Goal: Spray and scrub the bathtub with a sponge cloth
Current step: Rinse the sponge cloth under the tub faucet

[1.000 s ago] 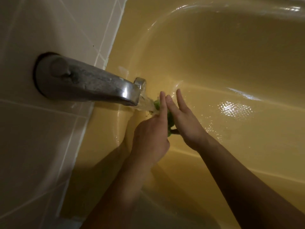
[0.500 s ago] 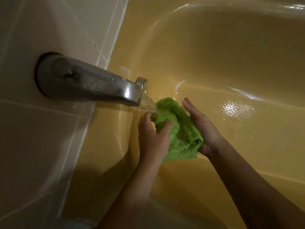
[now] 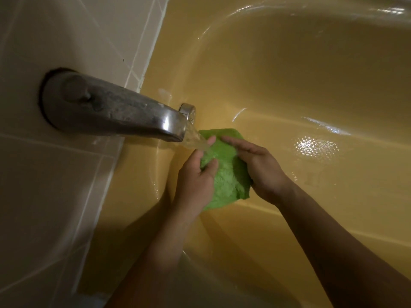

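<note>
We held the green sponge cloth (image 3: 224, 174) under the running tap (image 3: 115, 112) at the head of the yellow bathtub (image 3: 289, 74), in the air above the tub floor and not resting on it. The stream of water (image 3: 195, 138) fell slantwise onto the cloth's upper left corner. Our left hand (image 3: 195, 185) gripped the near left edge, thumb on top and fingers curled round from below. Our right hand (image 3: 260, 165) clasped the other side, its fingers bent over the top face and its thumb hidden from us. The cloth lay bunched and rumpled between the two palms, and its lower hem hung free. Water already shone on the tub floor to the right, well apart from our hands, while the tiled wall (image 3: 55, 30) rose behind the spout. We judged this to be the wetting or rinsing step, with the scrubbing itself not yet under way and no spray bottle in sight. The hazards looked modest but real. The stream struck so close to our left fingers that it could glance off them and spatter the tub's rim. A sodden cloth grows heavy and slick, and a loosened grip could drop it onto the tub floor. Left unwrung, it would also thin any cleaner sprayed afterwards.
</note>
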